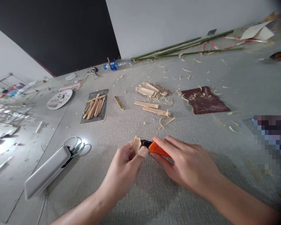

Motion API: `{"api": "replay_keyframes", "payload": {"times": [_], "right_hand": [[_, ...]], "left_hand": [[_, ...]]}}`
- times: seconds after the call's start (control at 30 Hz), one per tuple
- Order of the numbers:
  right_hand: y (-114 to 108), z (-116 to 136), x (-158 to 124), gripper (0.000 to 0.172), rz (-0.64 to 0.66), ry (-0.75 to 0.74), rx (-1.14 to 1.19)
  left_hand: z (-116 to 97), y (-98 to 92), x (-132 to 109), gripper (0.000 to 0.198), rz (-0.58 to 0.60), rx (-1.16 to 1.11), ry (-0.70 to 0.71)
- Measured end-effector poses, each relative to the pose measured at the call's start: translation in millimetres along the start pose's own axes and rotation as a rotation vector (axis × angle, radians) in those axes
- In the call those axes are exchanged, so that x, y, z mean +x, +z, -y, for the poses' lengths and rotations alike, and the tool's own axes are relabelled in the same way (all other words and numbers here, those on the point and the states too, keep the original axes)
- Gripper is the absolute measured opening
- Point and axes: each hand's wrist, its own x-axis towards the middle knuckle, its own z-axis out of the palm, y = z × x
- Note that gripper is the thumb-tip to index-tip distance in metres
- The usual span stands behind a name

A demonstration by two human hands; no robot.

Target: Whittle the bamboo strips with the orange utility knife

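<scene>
My left hand is closed around a short, pale strip of split bamboo or wood, its far end sticking up past the fingers. What looks like a bandage or tape wraps the left thumb tip. My right hand grips an orange utility knife, whose dark front end meets the strip's right side. The blade's edge is hidden at the strip. Beyond the hands lie two flat strips with frayed ends, and behind them a pile of pale strips among curly shavings.
Thin sticks lie on a dark sheet at left, with a small greenish piece nearby. A brown sandpaper-like sheet is at right. A white power bank with cables sits front left. A plastic bottle and green bamboo poles line the wall.
</scene>
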Motion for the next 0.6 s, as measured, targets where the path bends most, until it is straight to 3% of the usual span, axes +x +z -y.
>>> {"api": "replay_keyframes", "payload": {"times": [0.07, 0.13, 0.37, 0.6], "right_hand": [[-6.6, -11.7, 5.4, 0.034, -0.142, 0.14, -0.121], [-13.7, -20.5, 10.3, 0.033, -0.203, 0.265, -0.168], [-13.2, -10.2, 8.2, 0.03, -0.135, 0.174, 0.078], [-9.6, -6.4, 5.0, 0.022, 0.008, 0.193, 0.191]], "left_hand": [[1.7, 2.8, -3.7, 0.05, 0.011, 0.017, -0.029], [1.9, 4.6, -6.9, 0.05, 0.035, 0.029, -0.026], [-1.4, -3.1, -3.9, 0.023, 0.064, -0.208, -0.082], [-3.5, -0.1, -1.6, 0.028, 0.099, -0.219, 0.003]]}}
